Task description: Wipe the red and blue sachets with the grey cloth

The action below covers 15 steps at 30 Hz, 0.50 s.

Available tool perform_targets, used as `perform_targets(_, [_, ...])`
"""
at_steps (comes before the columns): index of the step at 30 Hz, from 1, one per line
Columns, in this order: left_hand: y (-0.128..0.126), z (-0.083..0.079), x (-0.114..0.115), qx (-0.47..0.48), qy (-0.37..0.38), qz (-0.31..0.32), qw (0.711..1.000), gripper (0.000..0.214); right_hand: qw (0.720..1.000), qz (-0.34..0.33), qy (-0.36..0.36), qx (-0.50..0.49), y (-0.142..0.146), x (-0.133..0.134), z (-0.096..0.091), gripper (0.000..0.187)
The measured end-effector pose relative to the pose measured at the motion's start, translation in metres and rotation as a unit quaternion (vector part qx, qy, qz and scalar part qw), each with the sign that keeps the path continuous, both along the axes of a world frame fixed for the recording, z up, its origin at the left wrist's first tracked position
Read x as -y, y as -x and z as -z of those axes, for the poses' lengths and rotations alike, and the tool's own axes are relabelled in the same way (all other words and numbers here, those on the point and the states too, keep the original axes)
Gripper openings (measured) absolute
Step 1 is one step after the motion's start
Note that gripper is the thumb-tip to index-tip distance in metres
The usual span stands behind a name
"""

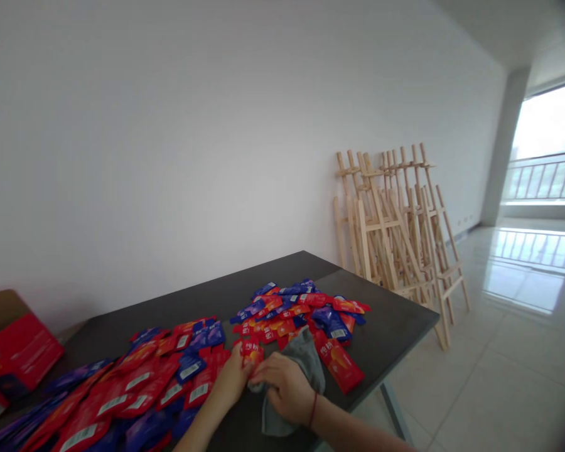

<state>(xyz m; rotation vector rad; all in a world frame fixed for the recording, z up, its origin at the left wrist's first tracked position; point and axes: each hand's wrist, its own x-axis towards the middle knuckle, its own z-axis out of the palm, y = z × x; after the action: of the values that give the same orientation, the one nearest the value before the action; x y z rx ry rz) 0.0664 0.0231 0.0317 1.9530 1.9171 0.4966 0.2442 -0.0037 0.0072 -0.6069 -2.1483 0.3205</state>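
My left hand (232,380) and my right hand (287,386) meet at the near edge of a dark table (386,326). Both pinch one red packet (252,351) between their fingertips. My right hand, with a red string on its wrist, lies on a grey cloth (306,358) that runs under it toward the table edge. Several red and blue packets (296,311) lie in a heap just beyond the hands, and another spread of packets (136,383) covers the table to the left.
A red box (26,348) and brown cardboard stand at the far left. Wooden easels (395,232) lean against the white wall past the table's right end. Tiled floor stretches right to a bright window with a railing (546,176).
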Motion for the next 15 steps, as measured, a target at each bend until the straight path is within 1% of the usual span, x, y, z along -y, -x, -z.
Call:
perform_targets(3, [-0.004,0.006,0.031,0.007,0.004,0.014,1.000,0.059,0.992,0.065,0.039,-0.099,-0.007,-0.001,-0.010,0.049])
perform_targets(5, [-0.014,0.005,0.042,-0.016,0.018,0.025,0.999,0.064,0.988,0.092,0.059,-0.112,-0.008,-0.004,-0.012,0.048])
perform_targets(6, [-0.020,0.002,0.043,-0.041,0.022,0.030,0.998,0.065,0.987,0.101,0.065,-0.103,-0.007,-0.005,-0.012,0.047])
perform_targets(9, [-0.035,-0.010,0.036,-0.114,0.027,0.043,0.992,0.057,0.991,0.113,0.067,-0.036,-0.002,-0.009,-0.007,0.046])
perform_targets(11, [-0.037,-0.018,0.027,-0.137,0.031,0.053,0.989,0.047,0.992,0.112,0.061,0.006,0.000,-0.009,-0.003,0.046])
perform_targets(13, [-0.030,-0.024,0.021,-0.153,0.036,0.053,0.986,0.038,0.993,0.105,0.056,0.028,0.001,-0.008,0.000,0.047])
perform_targets(15, [-0.016,-0.027,0.020,-0.173,0.039,0.041,0.983,0.035,0.993,0.097,0.053,0.041,0.001,-0.007,0.001,0.048])
